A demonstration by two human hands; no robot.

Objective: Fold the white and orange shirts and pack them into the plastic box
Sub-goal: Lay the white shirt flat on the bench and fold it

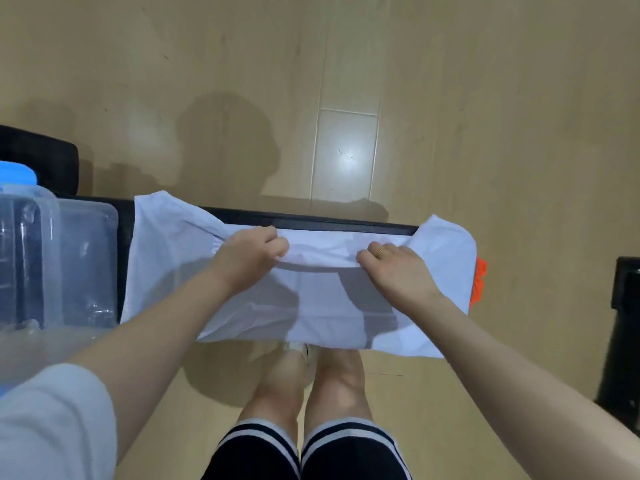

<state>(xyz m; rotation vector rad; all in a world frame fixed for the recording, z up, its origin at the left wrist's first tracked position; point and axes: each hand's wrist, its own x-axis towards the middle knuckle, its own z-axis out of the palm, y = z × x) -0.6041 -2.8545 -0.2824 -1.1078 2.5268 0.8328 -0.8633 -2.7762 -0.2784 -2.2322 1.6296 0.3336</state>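
Note:
The white shirt point(166, 258) lies spread across a narrow black table point(346, 222), hanging over its near edge. My left hand point(254, 252) and my right hand point(394, 268) each grip a raised fold of the shirt near its middle, fingers curled into the cloth. A strip of the orange shirt point(479, 280) peeks out from under the white shirt's right end. The clear plastic box point(86, 265) stands at the table's left end, right beside the white shirt.
A blue lid point(17, 173) and a black chair back point(45, 157) sit behind the box at the far left. Another black object point(623, 323) stands on the wooden floor at the right. My legs are under the table's near edge.

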